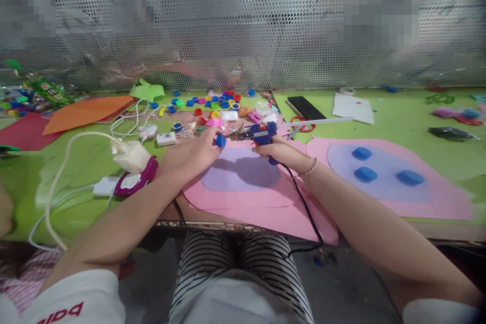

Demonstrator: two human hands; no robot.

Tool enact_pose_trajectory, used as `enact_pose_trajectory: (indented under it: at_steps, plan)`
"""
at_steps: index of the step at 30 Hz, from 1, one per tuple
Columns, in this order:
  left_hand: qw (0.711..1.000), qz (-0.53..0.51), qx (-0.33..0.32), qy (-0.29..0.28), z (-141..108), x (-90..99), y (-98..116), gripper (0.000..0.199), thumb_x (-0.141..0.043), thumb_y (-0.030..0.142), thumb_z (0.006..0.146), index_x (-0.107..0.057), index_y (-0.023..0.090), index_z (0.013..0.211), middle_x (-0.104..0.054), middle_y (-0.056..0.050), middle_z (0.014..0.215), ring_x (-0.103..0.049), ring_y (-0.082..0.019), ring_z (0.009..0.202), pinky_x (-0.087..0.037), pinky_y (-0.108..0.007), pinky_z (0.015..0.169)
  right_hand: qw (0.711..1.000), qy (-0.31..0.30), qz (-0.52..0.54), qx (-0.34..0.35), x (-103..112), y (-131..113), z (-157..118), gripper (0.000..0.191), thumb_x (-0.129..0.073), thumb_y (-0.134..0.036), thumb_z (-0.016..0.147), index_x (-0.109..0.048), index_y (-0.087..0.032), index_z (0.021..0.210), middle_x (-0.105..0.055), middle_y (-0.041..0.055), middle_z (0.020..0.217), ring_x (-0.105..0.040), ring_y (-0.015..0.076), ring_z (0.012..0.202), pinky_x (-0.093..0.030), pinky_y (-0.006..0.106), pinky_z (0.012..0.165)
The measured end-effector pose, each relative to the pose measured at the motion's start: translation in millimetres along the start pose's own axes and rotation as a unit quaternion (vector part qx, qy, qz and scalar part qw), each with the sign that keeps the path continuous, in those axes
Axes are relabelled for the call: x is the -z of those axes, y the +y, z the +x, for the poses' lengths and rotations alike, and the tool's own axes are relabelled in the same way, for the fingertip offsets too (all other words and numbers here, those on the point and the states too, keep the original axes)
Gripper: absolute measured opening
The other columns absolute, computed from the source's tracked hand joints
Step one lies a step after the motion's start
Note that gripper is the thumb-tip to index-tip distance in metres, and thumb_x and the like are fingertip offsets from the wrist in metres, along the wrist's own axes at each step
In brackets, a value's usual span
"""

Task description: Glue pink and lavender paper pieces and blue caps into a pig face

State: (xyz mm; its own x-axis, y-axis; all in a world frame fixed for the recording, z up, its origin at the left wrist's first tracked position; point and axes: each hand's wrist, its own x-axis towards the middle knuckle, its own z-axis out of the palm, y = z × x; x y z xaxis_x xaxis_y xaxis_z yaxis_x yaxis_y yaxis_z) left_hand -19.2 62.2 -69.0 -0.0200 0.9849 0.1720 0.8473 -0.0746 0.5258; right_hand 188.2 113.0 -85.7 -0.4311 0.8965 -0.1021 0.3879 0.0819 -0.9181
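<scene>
My left hand pinches a blue bottle cap above the near paper piece. In my right hand is a blue hot glue gun, its nozzle pointing left toward the cap and a long glue stick sticking out behind. A small gap appears between nozzle and cap. Beneath both hands lies a purple paper oval on pink paper. To the right, a second purple oval on pink paper carries three blue caps.
A purple power strip with a white plug and cables stands left. Loose caps are scattered at the back, near a phone and red-handled scissors. The glue gun's black cord hangs over the table edge. A perforated metal panel rises behind.
</scene>
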Motion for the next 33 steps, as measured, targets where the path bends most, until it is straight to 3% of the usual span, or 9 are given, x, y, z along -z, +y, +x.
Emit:
enact_pose_trajectory:
  at_steps: [10, 16, 22, 33]
  plan:
    - [0.999, 0.025, 0.02, -0.004, -2, 2.2, 4, 0.028, -0.054, 0.026, 0.078, -0.053, 0.024, 0.106, -0.063, -0.007, 0.102, -0.058, -0.024, 0.09, -0.042, -0.034, 0.073, 1.0, 0.005, -0.012, 0.006, 0, 1, -1, 0.022, -0.06, -0.028, 0.066, -0.043, -0.018, 0.056, -0.041, -0.0025, 0.054, -0.037, 0.0092, 0.049, -0.028, 0.026, 0.047]
    - [1.0, -0.018, -0.021, 0.0, 2, -1.2, -1, 0.027, -0.053, 0.017, 0.077, -0.052, 0.023, 0.103, -0.061, -0.007, 0.108, -0.057, -0.021, 0.095, -0.042, -0.031, 0.079, 1.0, 0.002, -0.011, 0.014, 0, -2, -3, 0.023, -0.059, -0.027, 0.067, -0.041, -0.019, 0.056, -0.037, -0.0034, 0.052, -0.034, 0.0085, 0.048, -0.025, 0.026, 0.046]
    - [1.0, -0.02, 0.001, -0.011, -3, 6.5, 10, 0.02, -0.055, 0.017, 0.076, -0.053, 0.021, 0.096, -0.061, -0.007, 0.104, -0.057, -0.022, 0.093, -0.044, -0.031, 0.076, 1.0, 0.003, -0.018, 0.017, 0, 0, -2, 0.02, -0.059, -0.027, 0.067, -0.042, -0.019, 0.058, -0.038, -0.004, 0.052, -0.035, 0.0085, 0.048, -0.026, 0.026, 0.046]
    - [0.985, -0.152, -0.078, 0.019, 16, -28.1, -30, 0.031, -0.057, 0.009, 0.07, -0.05, 0.02, 0.098, -0.061, -0.006, 0.1, -0.06, -0.017, 0.087, -0.046, -0.029, 0.075, 0.999, 0.015, -0.025, 0.013, 0, -1, -2, 0.02, -0.059, -0.027, 0.067, -0.043, -0.018, 0.058, -0.038, -0.0035, 0.052, -0.035, 0.0086, 0.048, -0.026, 0.026, 0.046]
